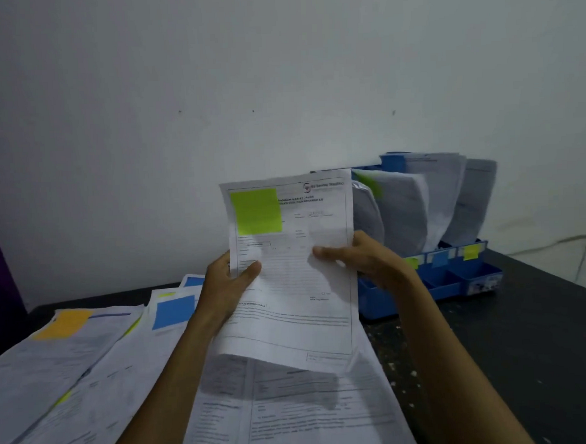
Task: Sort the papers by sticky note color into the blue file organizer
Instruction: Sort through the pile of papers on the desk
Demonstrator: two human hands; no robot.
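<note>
Blue organizer (380, 301) slots hold papers (407, 211) (curled, upright).

matt paper sheet (286, 272), plastic organizer (453, 282)

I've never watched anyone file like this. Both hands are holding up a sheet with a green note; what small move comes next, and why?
Probably carry the sheet right, toward the blue organizer. Both the left hand and right hand grip it upright, its note is green, and a filed stack there already shows a green note, with a green tab on the front rail. That slot looks like the match.
</note>
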